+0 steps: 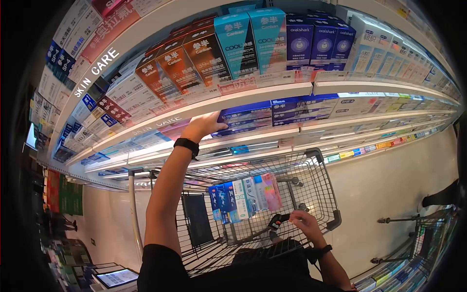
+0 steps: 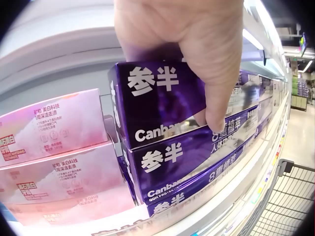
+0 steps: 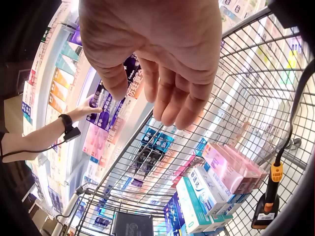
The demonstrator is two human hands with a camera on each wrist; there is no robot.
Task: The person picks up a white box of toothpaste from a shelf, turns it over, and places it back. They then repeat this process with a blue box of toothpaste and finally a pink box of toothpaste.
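Note:
My left hand (image 1: 203, 125) reaches to the shelf and grips the top purple toothpaste box (image 2: 147, 115) of a stack. The thumb lies down its front face; the other fingers go behind and are hidden. More purple boxes (image 2: 165, 169) lie directly under it, and pink boxes (image 2: 59, 169) are stacked beside it. Over the near side of the shopping cart (image 1: 335, 207), my right hand (image 1: 307, 227) hangs with loosely bent fingers and holds nothing. Toothpaste boxes in blue, white and pink (image 3: 199, 196) lie in the cart below it.
Orange boxes (image 1: 172, 65) and teal boxes (image 1: 265, 41) stand on the shelf above, behind a clear price strip. The cart's far rim stands close along the lower shelves. Another cart (image 1: 418, 238) is on the floor at the right. A cable with an orange clip (image 3: 277, 172) hangs over the cart.

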